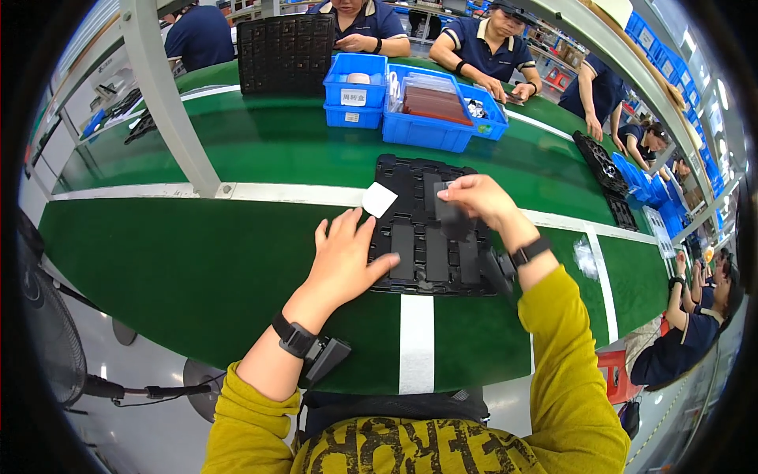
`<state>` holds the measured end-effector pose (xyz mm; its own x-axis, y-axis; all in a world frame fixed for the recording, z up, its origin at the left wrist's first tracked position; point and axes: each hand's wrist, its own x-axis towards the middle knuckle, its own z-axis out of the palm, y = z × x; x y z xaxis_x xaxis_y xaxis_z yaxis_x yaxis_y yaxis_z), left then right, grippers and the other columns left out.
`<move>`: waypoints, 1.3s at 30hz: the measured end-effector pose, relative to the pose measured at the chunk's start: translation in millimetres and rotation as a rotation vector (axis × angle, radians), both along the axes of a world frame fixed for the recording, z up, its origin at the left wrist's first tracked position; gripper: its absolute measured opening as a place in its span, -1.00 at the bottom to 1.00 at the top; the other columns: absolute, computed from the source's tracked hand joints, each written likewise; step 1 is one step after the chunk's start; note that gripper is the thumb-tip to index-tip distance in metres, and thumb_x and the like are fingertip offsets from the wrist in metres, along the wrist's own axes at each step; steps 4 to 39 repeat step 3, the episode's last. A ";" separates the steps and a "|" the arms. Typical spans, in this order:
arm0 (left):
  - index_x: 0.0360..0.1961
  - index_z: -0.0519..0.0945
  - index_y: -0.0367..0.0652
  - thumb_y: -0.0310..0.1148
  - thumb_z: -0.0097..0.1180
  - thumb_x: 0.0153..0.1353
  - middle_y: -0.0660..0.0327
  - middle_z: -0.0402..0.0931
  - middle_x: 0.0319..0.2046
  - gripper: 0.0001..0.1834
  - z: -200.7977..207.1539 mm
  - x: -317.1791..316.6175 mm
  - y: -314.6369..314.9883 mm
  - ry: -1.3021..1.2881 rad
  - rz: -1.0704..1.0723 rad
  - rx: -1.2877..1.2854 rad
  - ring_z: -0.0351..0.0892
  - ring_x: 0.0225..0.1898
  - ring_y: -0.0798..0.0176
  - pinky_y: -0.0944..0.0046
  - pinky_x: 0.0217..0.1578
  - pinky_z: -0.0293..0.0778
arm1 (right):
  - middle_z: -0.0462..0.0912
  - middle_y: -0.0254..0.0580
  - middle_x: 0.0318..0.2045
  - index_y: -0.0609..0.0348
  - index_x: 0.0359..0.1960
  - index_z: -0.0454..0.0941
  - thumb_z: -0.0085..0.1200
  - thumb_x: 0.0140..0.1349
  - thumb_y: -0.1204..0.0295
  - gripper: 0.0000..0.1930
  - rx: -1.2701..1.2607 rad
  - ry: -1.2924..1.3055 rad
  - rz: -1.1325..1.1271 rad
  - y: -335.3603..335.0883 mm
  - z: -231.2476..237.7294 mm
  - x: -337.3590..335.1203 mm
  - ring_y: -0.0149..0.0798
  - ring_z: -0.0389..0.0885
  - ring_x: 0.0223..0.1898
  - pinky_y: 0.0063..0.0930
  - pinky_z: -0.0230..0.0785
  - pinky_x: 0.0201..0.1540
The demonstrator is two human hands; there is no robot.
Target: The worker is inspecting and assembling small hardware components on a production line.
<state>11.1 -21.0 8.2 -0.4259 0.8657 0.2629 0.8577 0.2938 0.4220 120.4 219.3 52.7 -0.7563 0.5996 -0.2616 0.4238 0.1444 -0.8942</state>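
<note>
A black moulded tray (395, 170) lies on the green work surface in front of me, with dark flat rectangular pieces (402, 246) in some of its slots. Over the tray's right part, my right hand (483, 199) pinches a dark flat piece (448, 212) between thumb and fingers; its lower end is blurred. My left hand (345, 257) is spread open at the tray's left edge, thumb reaching over the tray. Just beyond its fingertips is a small white square piece (380, 200), overlapping the tray's left edge; whether the fingers touch it I cannot tell.
Blue bins (430, 130) holding reddish-brown sheets and small parts stand beyond the tray. An upright black tray (286, 55) is at the far left. A grey metal post (170, 99) rises on the left. A clear plastic bag (585, 258) lies right. Co-workers sit across the green bench.
</note>
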 end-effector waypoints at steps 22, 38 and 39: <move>0.04 0.43 -0.07 -0.08 0.23 -0.03 -0.01 0.26 0.11 -0.41 5.6 -11.9 7.9 -0.466 -0.116 0.154 0.19 0.19 0.11 0.05 0.20 -0.01 | 0.46 -0.47 -0.66 0.15 -0.49 0.58 0.29 -0.03 0.29 -0.78 -0.220 0.139 0.100 -48.2 9.8 27.6 -0.58 0.29 -0.69 -0.76 0.01 -0.66; 0.04 0.43 -0.07 -0.08 0.23 -0.03 -0.01 0.26 0.11 -0.41 5.6 -11.9 7.9 -0.466 -0.116 0.154 0.19 0.19 0.11 0.05 0.20 -0.01 | 0.46 -0.47 -0.66 0.15 -0.49 0.58 0.29 -0.03 0.29 -0.78 -0.220 0.139 0.100 -48.2 9.8 27.6 -0.58 0.29 -0.69 -0.76 0.01 -0.66; 0.04 0.43 -0.07 -0.08 0.23 -0.03 -0.01 0.26 0.11 -0.41 5.6 -11.9 7.9 -0.466 -0.116 0.154 0.19 0.19 0.11 0.05 0.20 -0.01 | 0.46 -0.47 -0.66 0.15 -0.49 0.58 0.29 -0.03 0.29 -0.78 -0.220 0.139 0.100 -48.2 9.8 27.6 -0.58 0.29 -0.69 -0.76 0.01 -0.66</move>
